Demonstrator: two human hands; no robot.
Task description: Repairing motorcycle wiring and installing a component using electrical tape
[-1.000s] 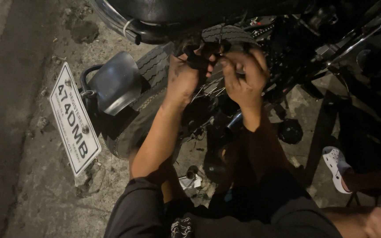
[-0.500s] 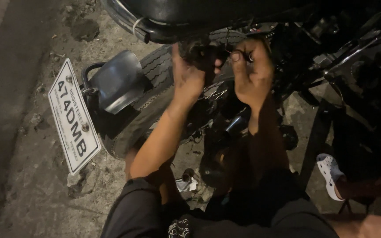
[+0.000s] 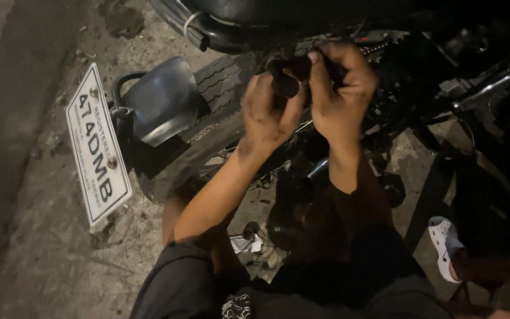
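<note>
Left hand (image 3: 270, 115): closed around a small black part (image 3: 284, 82).
Right hand (image 3: 340, 88): fingers curled; what is pinched cannot be told.
Nearby: rear tyre (image 3: 222, 77).

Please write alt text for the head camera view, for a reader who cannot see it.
Both hands, left hand and right hand, grip a small dark part beside a motorcycle's rear tyre, under its seat. A white number plate and a grey mudguard sit left, over a concrete ground.
</note>
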